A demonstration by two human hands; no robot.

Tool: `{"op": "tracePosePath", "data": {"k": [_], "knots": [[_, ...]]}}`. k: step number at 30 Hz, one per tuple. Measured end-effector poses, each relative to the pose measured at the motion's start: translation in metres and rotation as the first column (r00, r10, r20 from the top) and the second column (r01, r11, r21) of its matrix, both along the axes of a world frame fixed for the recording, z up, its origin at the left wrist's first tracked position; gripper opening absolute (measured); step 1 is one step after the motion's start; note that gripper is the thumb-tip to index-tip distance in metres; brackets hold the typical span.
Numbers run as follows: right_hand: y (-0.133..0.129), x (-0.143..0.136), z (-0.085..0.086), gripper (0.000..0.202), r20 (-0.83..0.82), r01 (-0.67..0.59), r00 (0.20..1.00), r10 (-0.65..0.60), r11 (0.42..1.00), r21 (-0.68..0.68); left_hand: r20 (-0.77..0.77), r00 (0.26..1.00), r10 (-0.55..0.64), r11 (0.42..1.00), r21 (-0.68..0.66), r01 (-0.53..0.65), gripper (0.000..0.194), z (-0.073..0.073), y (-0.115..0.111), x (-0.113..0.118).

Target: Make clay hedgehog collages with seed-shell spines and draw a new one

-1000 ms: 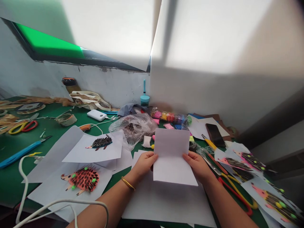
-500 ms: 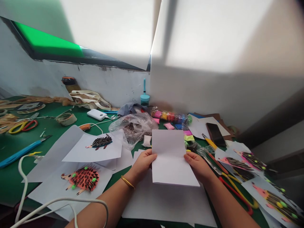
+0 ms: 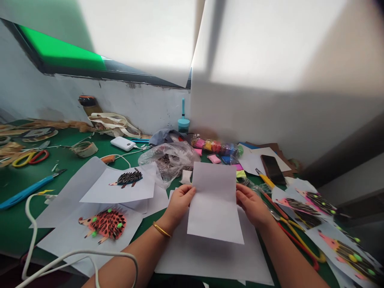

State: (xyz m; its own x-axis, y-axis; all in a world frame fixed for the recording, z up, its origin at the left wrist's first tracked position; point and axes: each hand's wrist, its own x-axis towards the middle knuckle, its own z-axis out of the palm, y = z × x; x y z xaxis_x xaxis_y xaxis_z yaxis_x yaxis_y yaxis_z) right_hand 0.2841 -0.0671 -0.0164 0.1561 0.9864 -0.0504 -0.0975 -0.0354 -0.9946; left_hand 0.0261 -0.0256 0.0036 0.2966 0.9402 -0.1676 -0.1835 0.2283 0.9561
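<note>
I pinch the white sheet (image 3: 214, 212) at its left edge with my left hand (image 3: 179, 202); my right hand (image 3: 251, 204) meets its right edge, though I cannot tell whether those fingers grip. The sheet lies between my hands, neither clearly nearer, its long axis running away from the near edge of the green table (image 3: 24, 176), above larger paper (image 3: 216, 266). It is thin, smooth and rectangular, bent slightly across the middle. Toward the table's far edge sits a crumpled clear bag (image 3: 153, 158); leftward, a hedgehog picture (image 3: 109, 225) bristles with dark flakes.
</note>
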Motion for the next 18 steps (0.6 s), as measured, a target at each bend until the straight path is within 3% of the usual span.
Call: {"op": "tracePosePath", "data": {"k": [2, 4, 5, 7, 9, 11, 14, 18], "knots": [[-0.002, 0.004, 0.014, 0.054, 0.12, 0.156, 0.977, -0.178, 0.972, 0.176, -0.024, 1.0, -0.02, 1.0, -0.015, 0.02, 0.037, 0.001, -0.002, -0.001], [-0.009, 0.003, 0.036, 0.055, 0.355, 0.208, 0.863, -0.358, 0.895, 0.395, -0.096, 0.992, -0.076, 0.997, 0.026, 0.079, 0.032, 0.004, -0.004, -0.001], [-0.013, 0.0, 0.049, 0.055, 0.505, 0.157, 0.746, -0.434, 0.852, 0.5, -0.156, 0.981, -0.111, 0.99, 0.074, 0.123, 0.03, 0.007, -0.005, -0.001], [-0.021, -0.013, 0.075, 0.049, 0.742, -0.109, 0.486, -0.46, 0.811, 0.575, -0.305, 0.938, -0.165, 0.948, 0.213, 0.236, 0.027, 0.014, -0.009, 0.002], [-0.026, -0.033, 0.095, 0.043, 0.883, -0.406, 0.3, -0.361, 0.789, 0.461, -0.449, 0.877, -0.17, 0.866, 0.356, 0.35, 0.026, 0.022, -0.015, 0.004], [-0.027, -0.054, 0.107, 0.034, 0.945, -0.54, 0.19, -0.266, 0.775, 0.327, -0.551, 0.824, -0.13, 0.781, 0.455, 0.428, 0.024, 0.031, -0.021, 0.006], [-0.025, -0.077, 0.112, 0.019, 0.975, -0.578, 0.106, -0.194, 0.786, 0.22, -0.646, 0.762, -0.05, 0.705, 0.518, 0.485, 0.017, 0.041, -0.03, 0.004], [-0.024, -0.082, 0.115, 0.023, 0.985, -0.58, 0.021, -0.172, 0.801, 0.152, -0.747, 0.665, 0.009, 0.649, 0.51, 0.564, 0.02, 0.051, -0.036, -0.004]]}}
